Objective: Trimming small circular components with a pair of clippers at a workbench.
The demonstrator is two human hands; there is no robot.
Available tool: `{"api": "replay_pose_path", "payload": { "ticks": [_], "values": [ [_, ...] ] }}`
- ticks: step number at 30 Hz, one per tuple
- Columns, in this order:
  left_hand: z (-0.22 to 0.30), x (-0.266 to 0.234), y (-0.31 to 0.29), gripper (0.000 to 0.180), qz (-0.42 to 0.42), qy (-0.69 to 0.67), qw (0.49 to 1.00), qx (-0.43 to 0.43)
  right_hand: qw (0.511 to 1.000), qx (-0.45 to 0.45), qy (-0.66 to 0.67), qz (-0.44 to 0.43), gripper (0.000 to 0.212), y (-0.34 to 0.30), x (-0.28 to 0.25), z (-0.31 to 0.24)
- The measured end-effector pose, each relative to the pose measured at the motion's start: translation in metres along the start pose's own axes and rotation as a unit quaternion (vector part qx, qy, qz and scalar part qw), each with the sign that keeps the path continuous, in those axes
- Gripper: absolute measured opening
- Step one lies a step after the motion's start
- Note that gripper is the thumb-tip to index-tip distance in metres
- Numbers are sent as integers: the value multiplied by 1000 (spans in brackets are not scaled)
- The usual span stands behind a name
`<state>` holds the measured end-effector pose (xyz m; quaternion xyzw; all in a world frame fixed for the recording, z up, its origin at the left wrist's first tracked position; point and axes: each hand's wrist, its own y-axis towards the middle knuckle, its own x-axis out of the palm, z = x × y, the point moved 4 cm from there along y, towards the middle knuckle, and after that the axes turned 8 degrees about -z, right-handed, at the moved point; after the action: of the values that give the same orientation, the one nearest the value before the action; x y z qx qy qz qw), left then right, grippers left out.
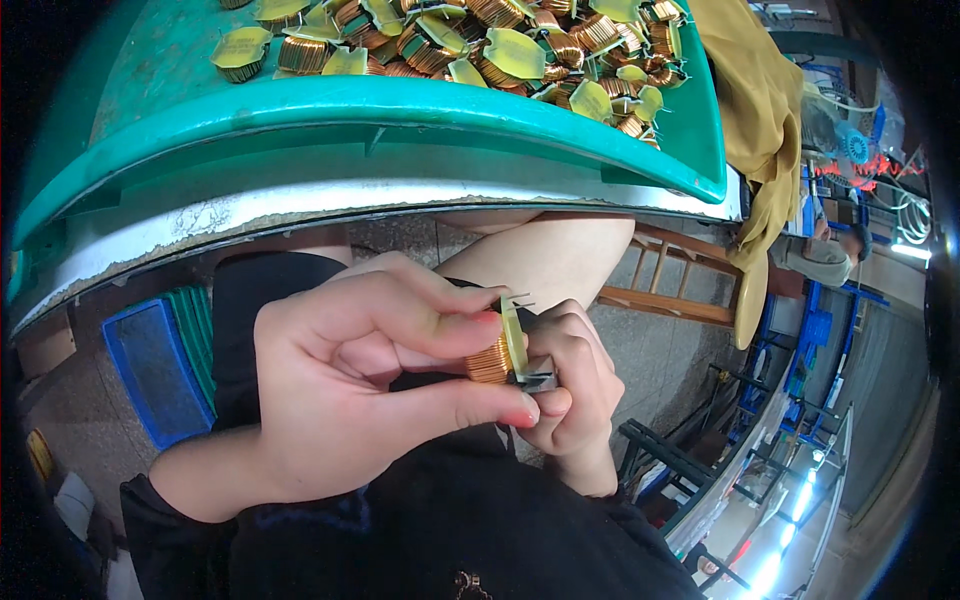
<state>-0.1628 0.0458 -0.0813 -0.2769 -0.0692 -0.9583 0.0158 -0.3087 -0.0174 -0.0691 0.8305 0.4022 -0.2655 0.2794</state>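
My left fingers (478,338) grasp a copper coil (488,364) between thumb and index, yellow-green plate (514,340) facing right, thin pins (521,299) poking out past the upper end. My right fingers (568,352) are curled in close at the plate side; can't tell what they grip. To do this well, I'd say: pinch the winding firmly without squashing the wire, keep the plate square, brace the right against the left, don't bend pins. Hard to make out: a dark grey piece (540,377) between the two sets of fingers, and the plate's right face. Beyond my fingers, the green tray (400,98) of similar coils (515,53) is cut off on top.
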Motion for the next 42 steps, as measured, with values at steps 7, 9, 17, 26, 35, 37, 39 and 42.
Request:
{"api": "replay_pose_path", "payload": {
  "ticks": [7,9,17,26,35,37,39,42],
  "values": [
    [3,1,1,42,-2,36,999,13,999,-1,-41,-2,42,-3,-4,-1],
    [4,2,1,41,0,45,999,12,998,-9,-59,-1,43,-3,-5,-2],
    [18,9,2,39,-31,103,990,91,998,-36,-24,41,46,-7,-11,2],
    [18,11,2,32,-35,126,982,139,995,-77,-6,60,50,-6,-7,0],
    [19,10,1,27,-59,149,974,161,996,-67,-31,59,51,-8,-5,-7],
    [19,10,1,27,-60,146,976,148,995,-69,-33,64,52,-9,-5,-6],
    [18,10,0,26,-61,142,979,134,995,-71,-35,68,52,-10,-5,-6],
    [17,10,1,28,-55,141,979,138,996,-63,-38,53,51,-10,-7,-7]
  ]
}}
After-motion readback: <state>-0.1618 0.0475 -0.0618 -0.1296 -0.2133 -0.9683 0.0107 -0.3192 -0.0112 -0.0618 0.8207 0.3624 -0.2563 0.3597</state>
